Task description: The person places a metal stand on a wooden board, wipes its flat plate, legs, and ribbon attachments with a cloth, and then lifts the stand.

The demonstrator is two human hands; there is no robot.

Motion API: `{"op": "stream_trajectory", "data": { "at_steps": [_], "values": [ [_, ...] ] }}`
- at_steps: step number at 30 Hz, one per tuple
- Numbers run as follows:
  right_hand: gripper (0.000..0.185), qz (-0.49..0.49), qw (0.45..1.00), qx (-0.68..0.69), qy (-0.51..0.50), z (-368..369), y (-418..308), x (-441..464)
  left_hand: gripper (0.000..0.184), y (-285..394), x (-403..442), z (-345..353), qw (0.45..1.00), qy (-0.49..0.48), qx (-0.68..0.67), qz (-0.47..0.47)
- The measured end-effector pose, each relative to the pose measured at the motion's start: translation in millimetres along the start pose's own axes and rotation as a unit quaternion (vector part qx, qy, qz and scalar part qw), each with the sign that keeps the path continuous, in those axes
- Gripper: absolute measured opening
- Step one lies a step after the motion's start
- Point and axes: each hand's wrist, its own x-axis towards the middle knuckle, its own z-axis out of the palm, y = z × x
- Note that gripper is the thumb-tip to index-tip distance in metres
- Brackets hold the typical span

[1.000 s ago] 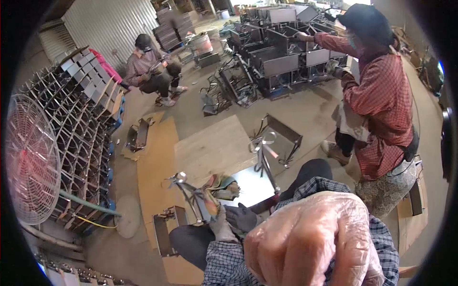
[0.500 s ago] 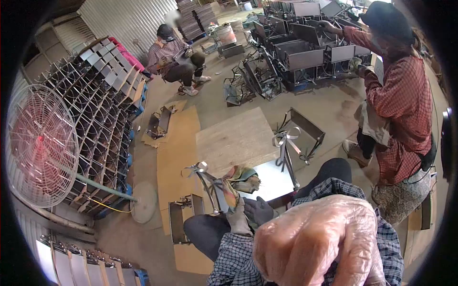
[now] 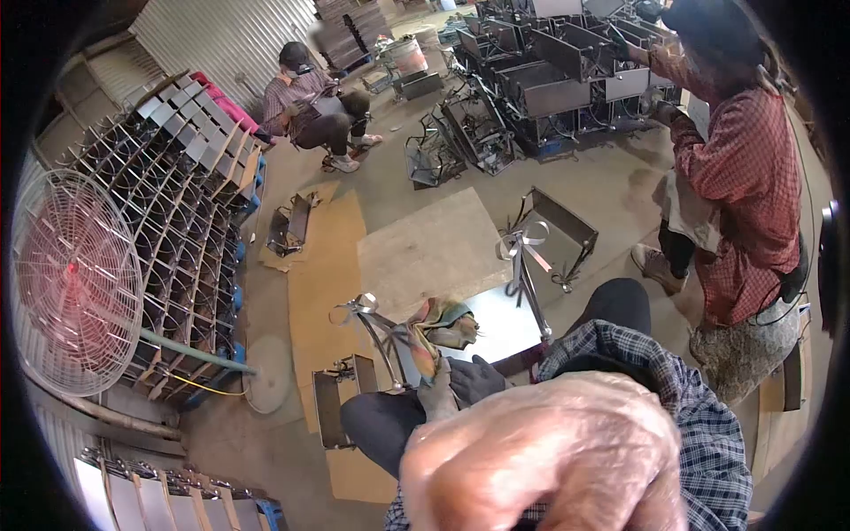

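Low in the head view, my left hand (image 3: pixel 435 397), in a grey glove, sits against the lower end of a multicoloured cloth (image 3: pixel 440 324). Whether its fingers grip the cloth is hidden. Beside it my right hand (image 3: pixel 478 380), in a darker glove, has its fingers stretched out and appears to hold nothing. Both are at the near edge of a white-topped metal panel (image 3: pixel 505 320) with curved metal legs tied with ribbon bows (image 3: pixel 524 252). A large hand in a clear plastic glove (image 3: pixel 549 451) fills the foreground; whose it is does not show.
A fan (image 3: pixel 75 270) stands left, before stacked metal frames (image 3: pixel 168 221). Cardboard (image 3: pixel 323 265) and a board (image 3: pixel 425 239) cover the floor ahead. One person (image 3: pixel 310 106) sits behind; another in red checks (image 3: pixel 744 195) works right, near piled frames (image 3: pixel 553 84).
The large foreground hand has shifted left and down. My hands stay close together by the cloth. The view has tilted slightly, and the seated person behind has changed posture.
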Motion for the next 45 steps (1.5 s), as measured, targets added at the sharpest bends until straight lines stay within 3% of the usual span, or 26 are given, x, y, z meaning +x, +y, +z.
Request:
{"op": "stream_trajectory", "data": {
  "at_steps": [4, 5, 7, 9, 10, 12, 18, 21, 23, 24, 27, 29, 35, 38, 40, 43, 44, 45],
  "values": [
    [0.048, 0.067, 0.998, 0.013, 0.004, 3.3, -29.6, -3.5, 0.029, 21.4, -17.6, 9.5, 0.994, -0.005, -0.093, -0.054],
    [0.047, 0.082, 0.997, 0.01, 0.001, 3.4, -35.5, -4.0, 0.028, 19.7, -18.8, 10.1, 0.996, -0.015, -0.089, 0.001],
    [0.046, 0.095, 0.995, 0.01, -0.004, 3.6, -45.7, -4.6, 0.028, 47.3, -31.3, 18.1, 1.0, 0.016, 0.008, -0.001],
    [0.044, 0.104, 0.995, 0.006, -0.002, 4.8, -49.9, -5.9, 0.03, -7.6, 7.7, -4.6, 0.997, 0.014, 0.038, 0.072],
    [0.043, 0.109, 0.994, 0.007, 0.002, 3.9, -50.6, -6.2, 0.033, 36.6, -25.0, 11.9, 0.999, -0.006, -0.021, -0.047],
    [0.04, 0.124, 0.992, -0.004, 0.016, 1.8, -54.9, -7.0, 0.036, 64.4, -56.0, 32.4, 0.999, 0.045, -0.019, 0.021],
    [0.036, 0.155, 0.986, -0.049, 0.039, -3.2, -69.1, -12.6, 0.035, 23.6, -21.9, 13.2, 0.997, -0.017, -0.078, -0.002],
    [0.035, 0.171, 0.982, -0.066, 0.053, 0.2, -77.2, -17.2, 0.034, 59.2, -51.5, 35.6, 1.0, 0.015, -0.026, 0.005],
    [0.034, 0.178, 0.98, -0.067, 0.062, 3.4, -78.9, -18.7, 0.033, 54.4, -41.2, 25.2, 0.998, 0.021, 0.031, -0.052],
    [0.034, 0.183, 0.978, -0.071, 0.067, 6.7, -78.8, -21.7, 0.032, 30.2, -24.7, 13.7, 0.996, -0.056, -0.066, 0.001],
    [0.032, 0.194, 0.975, -0.076, 0.083, 7.9, -82.2, -23.1, 0.027, 52.1, -47.2, 26.4, 0.996, -0.002, -0.085, -0.039],
    [0.032, 0.205, 0.972, -0.079, 0.083, 8.0, -85.2, -25.0, 0.024, 26.0, -25.2, 11.4, 0.995, -0.018, -0.08, -0.054],
    [0.029, 0.247, 0.961, -0.083, 0.098, 9.0, -91.2, -28.3, 0.021, 21.7, -21.7, 8.7, 0.995, -0.032, -0.091, -0.017],
    [0.028, 0.268, 0.953, -0.086, 0.111, 8.4, -94.6, -33.3, 0.025, 22.5, -20.3, 12.6, 0.995, -0.038, -0.073, 0.061],
    [0.028, 0.298, 0.941, -0.1, 0.125, 7.0, -99.0, -37.9, 0.028, 64.7, -51.9, 28.6, 1.0, -0.01, -0.026, -0.002],
    [0.027, 0.367, 0.902, -0.159, 0.161, -0.3, -112.8, -53.0, 0.035, 63.5, -50.7, 22.8, 0.98, -0.038, -0.144, -0.131],
    [0.026, 0.413, 0.87, -0.2, 0.182, -4.2, -119.0, -65.1, 0.039, 37.7, -29.1, 12.9, 0.984, -0.107, -0.135, -0.034],
    [0.026, 0.466, 0.825, -0.245, 0.207, -7.6, -126.4, -82.0, 0.039, 29.6, -19.6, 11.3, 0.981, -0.128, -0.144, -0.021]
  ]
}}
